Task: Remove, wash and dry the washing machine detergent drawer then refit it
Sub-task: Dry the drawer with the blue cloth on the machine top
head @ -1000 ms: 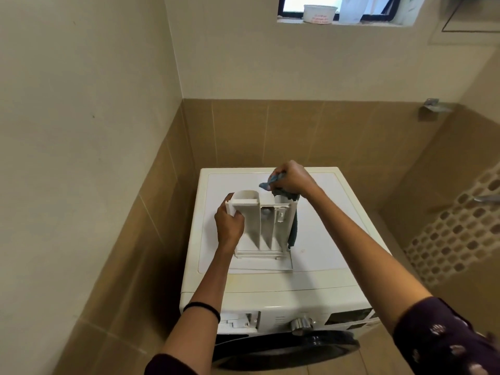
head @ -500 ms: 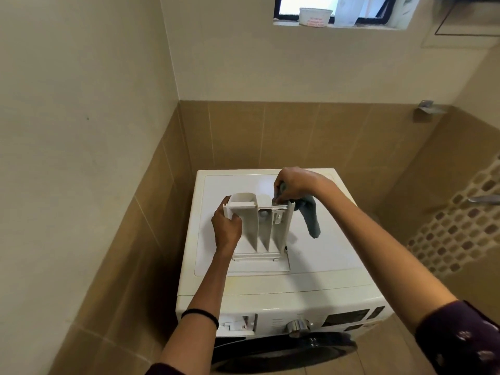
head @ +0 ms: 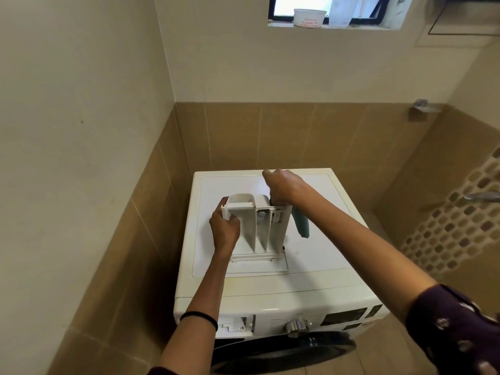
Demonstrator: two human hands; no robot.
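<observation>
Farthest left of the things in use, the left hand [head: 225,231] grips the left wall of the detergent drawer [head: 258,231], thumb over the rim and fingers [head: 234,219] curled round the wall. A black band [head: 199,317] circles that wrist. The white drawer stands on top of the washing machine [head: 324,255], its near end resting on the lid and its far end raised, so its open compartments face the person. Below, on the machine's front, the drawer slot [head: 235,326] gapes open at the left, with the dial [head: 297,327] to its right and the dark door [head: 297,350] beneath.

At the drawer's far right corner, the right hand [head: 284,188] has its fingers clamped on a teal cloth [head: 301,223]. The cloth hangs down just beside the drawer's right wall, its loose end above the lid. Whether any of the cloth reaches inside the compartment cannot be told. Farther right, a dark patterned sleeve [head: 457,331] covers the right upper arm. High on the back wall, a white tub [head: 309,17] sits on the window sill.
</observation>
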